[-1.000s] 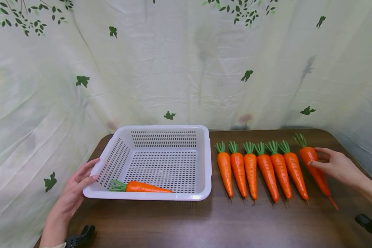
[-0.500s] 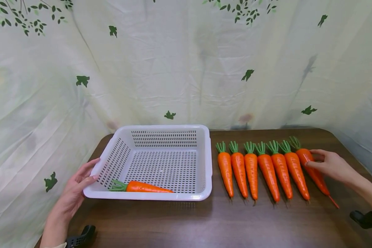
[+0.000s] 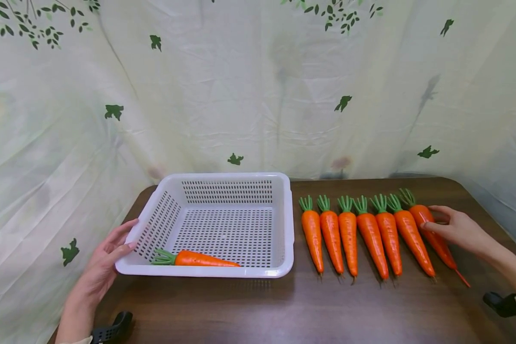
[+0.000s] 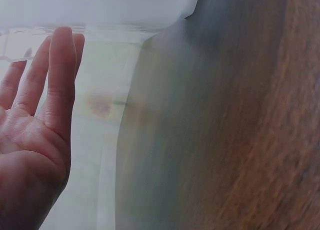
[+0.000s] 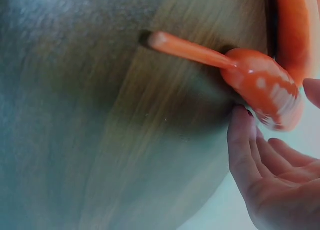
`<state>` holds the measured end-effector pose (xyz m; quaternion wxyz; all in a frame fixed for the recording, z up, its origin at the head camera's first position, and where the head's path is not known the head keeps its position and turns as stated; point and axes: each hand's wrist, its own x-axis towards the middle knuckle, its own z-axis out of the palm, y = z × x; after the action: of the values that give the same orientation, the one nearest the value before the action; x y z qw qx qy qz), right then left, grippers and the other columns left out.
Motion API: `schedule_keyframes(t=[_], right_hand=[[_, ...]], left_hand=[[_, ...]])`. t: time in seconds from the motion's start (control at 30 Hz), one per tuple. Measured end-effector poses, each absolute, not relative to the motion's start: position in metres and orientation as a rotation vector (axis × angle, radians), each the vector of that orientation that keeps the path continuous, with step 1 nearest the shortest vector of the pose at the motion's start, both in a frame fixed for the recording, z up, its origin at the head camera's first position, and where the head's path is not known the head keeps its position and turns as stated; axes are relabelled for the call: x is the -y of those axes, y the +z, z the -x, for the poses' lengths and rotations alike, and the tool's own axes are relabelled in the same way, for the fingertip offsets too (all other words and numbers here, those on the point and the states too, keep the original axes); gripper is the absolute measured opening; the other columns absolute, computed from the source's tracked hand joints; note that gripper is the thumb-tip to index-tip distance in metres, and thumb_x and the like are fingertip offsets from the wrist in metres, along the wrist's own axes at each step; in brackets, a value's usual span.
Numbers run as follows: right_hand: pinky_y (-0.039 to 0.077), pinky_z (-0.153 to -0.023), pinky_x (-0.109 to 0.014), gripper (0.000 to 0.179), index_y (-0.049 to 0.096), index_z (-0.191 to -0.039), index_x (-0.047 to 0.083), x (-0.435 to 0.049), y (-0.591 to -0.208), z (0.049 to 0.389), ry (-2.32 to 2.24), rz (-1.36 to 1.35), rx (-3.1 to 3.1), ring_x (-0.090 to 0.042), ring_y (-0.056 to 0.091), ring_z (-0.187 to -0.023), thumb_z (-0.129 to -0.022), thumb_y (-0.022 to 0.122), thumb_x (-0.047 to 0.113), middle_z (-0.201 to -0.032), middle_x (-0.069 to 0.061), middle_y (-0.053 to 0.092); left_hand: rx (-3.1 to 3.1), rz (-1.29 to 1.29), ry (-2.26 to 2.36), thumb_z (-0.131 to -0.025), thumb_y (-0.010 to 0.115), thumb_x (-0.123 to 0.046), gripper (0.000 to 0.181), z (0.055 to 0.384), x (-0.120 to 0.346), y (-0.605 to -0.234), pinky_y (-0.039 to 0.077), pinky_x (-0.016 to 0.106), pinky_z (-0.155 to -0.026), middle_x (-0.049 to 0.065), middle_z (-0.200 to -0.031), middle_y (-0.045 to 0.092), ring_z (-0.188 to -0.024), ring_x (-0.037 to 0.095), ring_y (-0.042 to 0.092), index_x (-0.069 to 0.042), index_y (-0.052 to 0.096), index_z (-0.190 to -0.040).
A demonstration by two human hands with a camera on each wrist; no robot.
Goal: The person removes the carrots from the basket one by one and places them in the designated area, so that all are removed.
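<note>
A white perforated plastic basket [image 3: 234, 272] stands at centre-left with one carrot [image 3: 204, 259] lying along its near side. My left hand [image 3: 101, 267] touches the basket's left rim; in the left wrist view its fingers [image 4: 61, 84] look straight. To the right, several orange carrots with green tops form a row on the table. My right hand [image 3: 462, 229] holds the row's rightmost carrot [image 3: 438, 243] near its thick end, thumb on one side and fingers on the other. That carrot [image 5: 265, 84] lies close beside its neighbour [image 5: 296, 32] in the right wrist view.
The dark brown wooden table [image 3: 284, 310] has rounded far corners. Behind it hangs a pale curtain [image 3: 223, 95] with printed leaves. Another carrot [image 3: 311, 239] marks the left end of the row, close to the basket's right side.
My right hand has slid the rightmost carrot left, up to its neighbour. The neighbouring carrot's tip has shifted slightly right. My left hand and the basket have stayed in place.
</note>
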<state>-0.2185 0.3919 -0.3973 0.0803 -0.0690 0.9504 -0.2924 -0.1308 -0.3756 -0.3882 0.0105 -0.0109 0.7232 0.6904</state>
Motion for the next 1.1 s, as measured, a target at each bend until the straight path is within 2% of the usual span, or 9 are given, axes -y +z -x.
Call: schedule_keyframes(t=[0.13, 0.37, 0.5, 0.57, 0.7, 0.77, 0.83, 0.97, 1.1], right_hand=[[0.057, -0.071, -0.038, 0.077, 0.029, -0.140, -0.019, -0.393, -0.395, 0.216, -0.885, 0.191, -2.849, -0.045, 0.062, -0.101, -0.098, 0.060, 0.037, -0.128, -0.042, 0.048], [0.055, -0.069, -0.051, 0.070, 0.034, -0.139, -0.013, -0.386, -0.392, 0.210, -0.873, 0.145, -3.028, -0.049, 0.060, -0.099, -0.097, 0.062, 0.034, -0.122, -0.039, 0.051], [0.055, -0.061, -0.040, 0.065, 0.038, -0.139, -0.008, -0.375, -0.389, 0.205, -0.918, 0.153, -3.128, -0.047, 0.059, -0.097, -0.095, 0.065, 0.031, -0.118, -0.032, 0.055], [0.052, -0.060, -0.032, 0.063, 0.040, -0.139, -0.006, -0.370, -0.385, 0.203, -0.930, 0.175, -3.148, -0.042, 0.060, -0.095, -0.095, 0.066, 0.030, -0.117, -0.029, 0.056], [0.047, -0.060, -0.021, 0.058, 0.043, -0.140, -0.001, -0.361, -0.378, 0.199, -0.958, 0.249, -3.154, -0.006, 0.058, -0.091, -0.095, 0.068, 0.027, -0.117, -0.023, 0.058], [0.047, -0.062, -0.021, 0.057, 0.044, -0.140, 0.002, -0.355, -0.374, 0.198, -0.961, 0.289, -3.143, 0.002, 0.054, -0.089, -0.095, 0.068, 0.027, -0.118, -0.021, 0.059], [0.048, -0.065, -0.027, 0.058, 0.044, -0.141, 0.003, -0.349, -0.370, 0.196, -0.954, 0.321, -3.123, -0.003, 0.056, -0.093, -0.095, 0.068, 0.029, -0.118, -0.020, 0.060], [0.051, -0.070, -0.045, 0.060, 0.044, -0.141, 0.003, -0.333, -0.364, 0.194, -0.915, 0.377, -3.070, -0.035, 0.061, -0.098, -0.095, 0.067, 0.032, -0.113, -0.019, 0.064], [0.050, -0.074, -0.052, 0.059, 0.044, -0.141, 0.005, -0.317, -0.357, 0.191, -0.899, 0.439, -3.026, -0.036, 0.062, -0.099, -0.095, 0.067, 0.033, -0.111, -0.016, 0.065]], left_hand=[[-2.264, 0.037, 2.148, -0.101, 0.054, -0.015, 0.058, 0.131, 0.375, -0.387, 0.056, 0.041, -0.081, -0.009, -0.136, 0.048, -0.106, 0.010, 0.063, -0.027, 0.032, -0.153], [-2.269, 0.017, 2.153, -0.101, 0.053, -0.015, 0.056, 0.131, 0.375, -0.387, 0.056, 0.042, -0.080, -0.009, -0.135, 0.048, -0.106, 0.010, 0.063, -0.028, 0.034, -0.153], [-2.272, 0.017, 2.150, -0.101, 0.053, -0.015, 0.056, 0.131, 0.375, -0.387, 0.056, 0.042, -0.080, -0.009, -0.135, 0.048, -0.107, 0.010, 0.062, -0.028, 0.034, -0.153], [-2.274, 0.024, 2.148, -0.101, 0.053, -0.015, 0.057, 0.131, 0.376, -0.387, 0.055, 0.042, -0.081, -0.009, -0.136, 0.048, -0.107, 0.010, 0.062, -0.028, 0.034, -0.153], [-2.271, 0.029, 2.149, -0.101, 0.053, -0.015, 0.056, 0.130, 0.376, -0.387, 0.055, 0.042, -0.081, -0.009, -0.135, 0.048, -0.106, 0.010, 0.062, -0.029, 0.035, -0.152], [-2.269, 0.029, 2.149, -0.101, 0.053, -0.015, 0.056, 0.130, 0.376, -0.387, 0.055, 0.042, -0.081, -0.009, -0.136, 0.048, -0.106, 0.010, 0.063, -0.029, 0.035, -0.152], [-2.269, 0.027, 2.147, -0.101, 0.053, -0.015, 0.056, 0.130, 0.376, -0.387, 0.055, 0.042, -0.081, -0.009, -0.136, 0.048, -0.107, 0.010, 0.063, -0.030, 0.035, -0.152], [-2.269, 0.029, 2.143, -0.101, 0.053, -0.016, 0.057, 0.130, 0.375, -0.387, 0.055, 0.041, -0.082, -0.009, -0.136, 0.048, -0.107, 0.011, 0.063, -0.028, 0.033, -0.153], [-2.262, 0.028, 2.149, -0.101, 0.054, -0.015, 0.058, 0.130, 0.375, -0.387, 0.055, 0.041, -0.082, -0.008, -0.137, 0.048, -0.107, 0.011, 0.063, -0.027, 0.032, -0.154]])
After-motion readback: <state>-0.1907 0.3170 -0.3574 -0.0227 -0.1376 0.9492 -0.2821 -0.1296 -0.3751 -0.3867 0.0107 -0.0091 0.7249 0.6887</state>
